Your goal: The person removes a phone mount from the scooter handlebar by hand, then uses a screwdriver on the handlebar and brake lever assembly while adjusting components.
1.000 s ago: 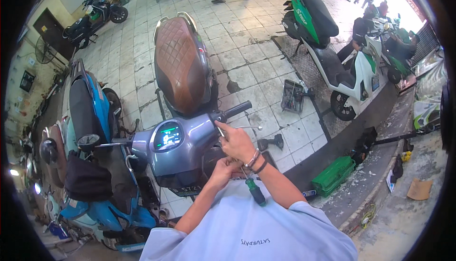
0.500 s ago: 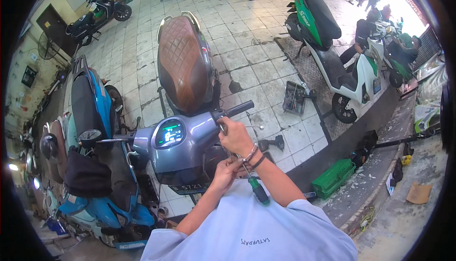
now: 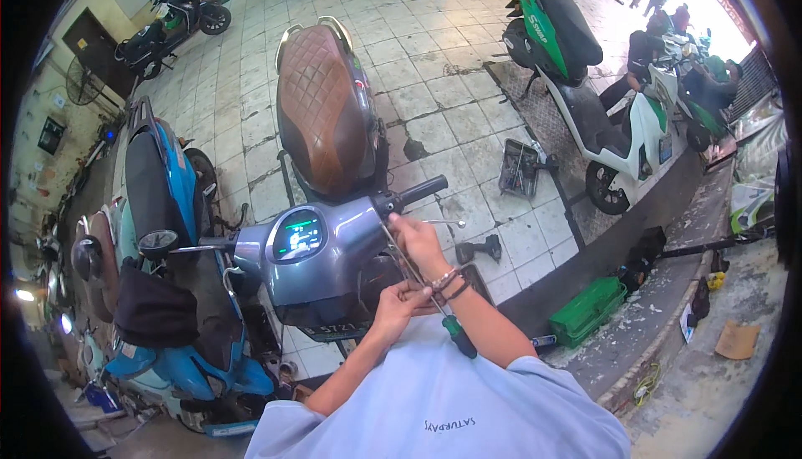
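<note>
Below the right handlebar grip point(image 3: 423, 191) of a grey-blue scooter point(image 3: 347, 233), my right hand point(image 3: 420, 248) has its thumb and fingertips drawn together by the handlebar's underside. What lies between those fingertips is too small to make out. A screwdriver point(image 3: 459, 336) with a green and black handle slants from my shirt front up toward the same spot. Its long thin shaft passes along my right hand. My left hand point(image 3: 398, 307), lower and nearer to me, pinches the shaft above the handle. The scooter's round display point(image 3: 298, 235) is lit.
On the tiled floor ahead right lie a dark power drill point(image 3: 479, 248) and a tray of tools point(image 3: 519, 168). A green toolbox point(image 3: 586, 312) sits on the step at right. Blue scooter point(image 3: 159, 183) stands close at left, a white and green one point(image 3: 614, 125) at right.
My right hand has shifted slightly down from the handlebar and its fingers have loosened a little, showing more of the screwdriver shaft. My left hand stays about where it was.
</note>
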Demonstrator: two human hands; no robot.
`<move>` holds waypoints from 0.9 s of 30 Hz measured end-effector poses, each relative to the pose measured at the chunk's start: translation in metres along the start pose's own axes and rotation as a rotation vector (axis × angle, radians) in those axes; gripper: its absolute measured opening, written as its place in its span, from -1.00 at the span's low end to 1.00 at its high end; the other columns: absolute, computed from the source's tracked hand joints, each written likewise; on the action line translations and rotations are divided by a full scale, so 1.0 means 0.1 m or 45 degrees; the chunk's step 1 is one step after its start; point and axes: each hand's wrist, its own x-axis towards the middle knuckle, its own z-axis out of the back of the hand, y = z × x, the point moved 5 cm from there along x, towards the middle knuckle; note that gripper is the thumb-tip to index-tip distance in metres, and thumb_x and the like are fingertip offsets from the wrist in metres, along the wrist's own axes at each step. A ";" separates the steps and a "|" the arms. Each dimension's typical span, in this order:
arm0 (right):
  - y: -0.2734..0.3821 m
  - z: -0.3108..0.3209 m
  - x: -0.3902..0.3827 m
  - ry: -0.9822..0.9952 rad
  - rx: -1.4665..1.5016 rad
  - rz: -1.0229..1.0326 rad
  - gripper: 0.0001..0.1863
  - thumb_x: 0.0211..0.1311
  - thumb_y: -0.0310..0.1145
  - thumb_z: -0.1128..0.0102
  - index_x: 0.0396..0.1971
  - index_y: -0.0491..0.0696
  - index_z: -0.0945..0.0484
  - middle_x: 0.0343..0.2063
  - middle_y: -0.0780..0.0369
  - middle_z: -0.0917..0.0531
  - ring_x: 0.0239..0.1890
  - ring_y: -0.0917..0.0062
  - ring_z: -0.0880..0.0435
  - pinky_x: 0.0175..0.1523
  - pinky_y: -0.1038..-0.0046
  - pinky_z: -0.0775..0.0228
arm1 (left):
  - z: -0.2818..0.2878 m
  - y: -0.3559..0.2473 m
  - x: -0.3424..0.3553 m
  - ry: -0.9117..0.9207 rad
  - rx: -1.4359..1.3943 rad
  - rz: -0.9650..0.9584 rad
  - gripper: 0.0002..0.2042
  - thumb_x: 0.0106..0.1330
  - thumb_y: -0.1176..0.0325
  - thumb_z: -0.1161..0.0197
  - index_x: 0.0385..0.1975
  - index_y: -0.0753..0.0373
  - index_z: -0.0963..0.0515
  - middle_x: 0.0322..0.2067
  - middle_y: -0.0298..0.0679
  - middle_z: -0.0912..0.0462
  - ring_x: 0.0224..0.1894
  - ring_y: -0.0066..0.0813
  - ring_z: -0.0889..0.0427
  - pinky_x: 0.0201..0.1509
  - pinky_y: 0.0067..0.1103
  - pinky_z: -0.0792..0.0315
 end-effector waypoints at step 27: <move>-0.11 -0.21 0.15 -0.254 0.471 -0.039 -0.74 0.16 -0.36 -0.53 -0.58 -0.01 -0.57 -0.66 0.39 -0.51 -0.68 0.67 -0.41 -0.55 0.56 -0.21 | 0.25 0.09 -0.09 -0.143 -0.017 -0.086 -0.83 0.46 0.37 -0.33 -0.26 0.35 -0.54 -0.28 -0.08 -0.78 -0.26 -0.35 -0.82 -0.17 -0.46 -0.76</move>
